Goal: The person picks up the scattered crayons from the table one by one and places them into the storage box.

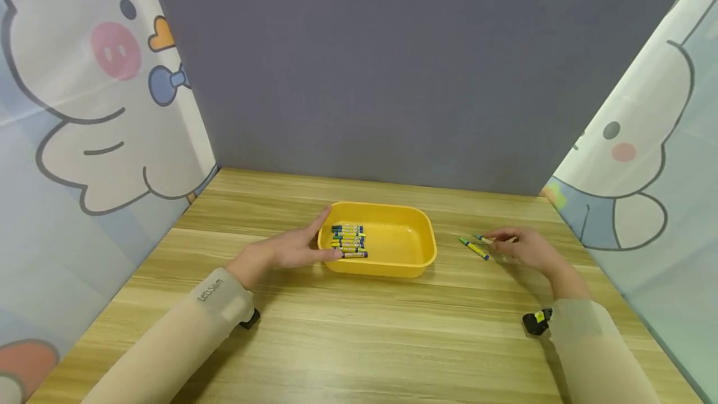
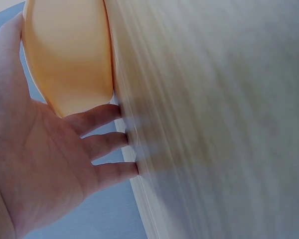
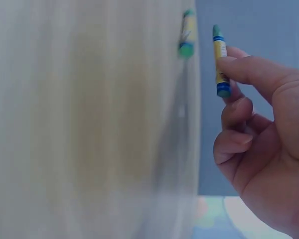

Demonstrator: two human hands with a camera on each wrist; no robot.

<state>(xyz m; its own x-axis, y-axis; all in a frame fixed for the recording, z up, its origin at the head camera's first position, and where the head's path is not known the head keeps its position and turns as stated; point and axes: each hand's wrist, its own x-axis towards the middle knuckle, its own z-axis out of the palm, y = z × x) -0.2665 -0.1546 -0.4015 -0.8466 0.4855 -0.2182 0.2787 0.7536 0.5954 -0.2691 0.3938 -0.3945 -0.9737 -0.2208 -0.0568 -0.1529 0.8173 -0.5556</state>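
Observation:
A yellow plastic tray [image 1: 401, 272] stands on the table, with several crayons [image 1: 349, 239] side by side in its left part. My left hand [image 1: 291, 248] rests against the tray's left end, thumb over the near rim. In the left wrist view, its straight, spread fingers [image 2: 109, 171] touch the tabletop by the tray [image 2: 70, 55]. To the right of the tray, my right hand [image 1: 524, 247] pinches a dark green crayon [image 3: 221, 64] between thumb and fingers, clear of the table in the right wrist view. A lighter green crayon [image 1: 474, 248] lies beside it on the wood.
A wood-grain table [image 1: 381, 341] lies under everything. Behind it stands a grey panel [image 1: 370, 80]. Cartoon-printed cloths hang on the left [image 1: 112, 142] and right [image 1: 634, 167]. A black wrist camera [image 1: 536, 322] sits by the right cuff.

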